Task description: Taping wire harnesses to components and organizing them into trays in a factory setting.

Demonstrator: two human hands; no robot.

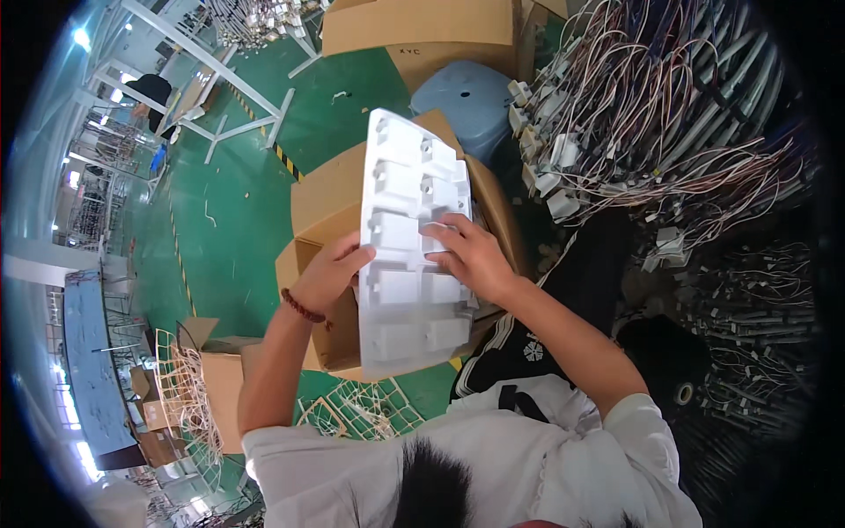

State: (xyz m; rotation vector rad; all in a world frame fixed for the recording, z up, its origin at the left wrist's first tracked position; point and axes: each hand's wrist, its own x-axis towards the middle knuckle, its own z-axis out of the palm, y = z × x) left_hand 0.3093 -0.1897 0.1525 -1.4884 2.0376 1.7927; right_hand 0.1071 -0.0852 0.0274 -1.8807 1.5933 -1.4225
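Observation:
A white moulded plastic tray [396,231] with rows of raised block-like pockets is held up on a slant in front of me. My left hand [331,275] grips its left edge, the thumb on the face and the fingers mostly hidden behind. On the tray's right half, my right hand [468,255] is closed, thumb and forefinger pinching around one pocket; whether a separate small part sits between them, I cannot tell. Below and behind the tray stands an open cardboard box [327,204] with its flaps spread. The tray hides most of the box's inside.
A blue plastic stool [466,101] stands beyond the box, near another cardboard box [418,26]. Bundled wire harnesses with white connectors [651,114] are heaped at the right. At lower left are a smaller carton [220,378] and a wire-filled basket [180,378]. The floor [255,220] is green.

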